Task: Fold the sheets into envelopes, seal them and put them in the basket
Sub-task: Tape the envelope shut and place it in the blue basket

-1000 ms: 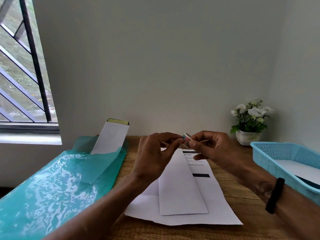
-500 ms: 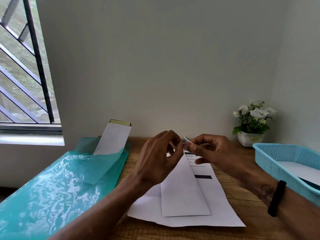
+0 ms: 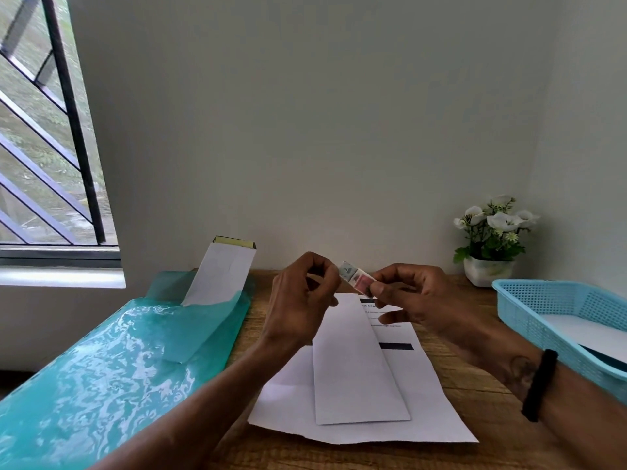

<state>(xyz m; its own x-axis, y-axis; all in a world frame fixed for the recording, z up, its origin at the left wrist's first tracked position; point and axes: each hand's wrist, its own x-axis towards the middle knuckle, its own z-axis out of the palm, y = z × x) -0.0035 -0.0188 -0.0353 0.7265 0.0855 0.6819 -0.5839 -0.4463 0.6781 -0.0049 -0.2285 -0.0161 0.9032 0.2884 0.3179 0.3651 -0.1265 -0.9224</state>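
Note:
Both my hands are raised just above the wooden table. My right hand (image 3: 419,300) pinches a small red and grey printed sticker (image 3: 357,279) by its right end. My left hand (image 3: 298,300) has thumb and forefinger closed at the sticker's left end. Below them a long white envelope (image 3: 353,368) lies on a printed white sheet (image 3: 427,401) with a black bar. The light blue basket (image 3: 529,320) stands at the right with white paper (image 3: 583,334) inside.
A shiny teal plastic bag (image 3: 101,368) covers the left side, with another white envelope (image 3: 220,273) sticking out of it against the wall. A small pot of white flowers (image 3: 492,239) stands at the back right. A barred window (image 3: 51,130) is at the left.
My hands have drawn slightly apart, so more of the sticker shows between them. The view has shifted a little; the envelope and sheet lie as before.

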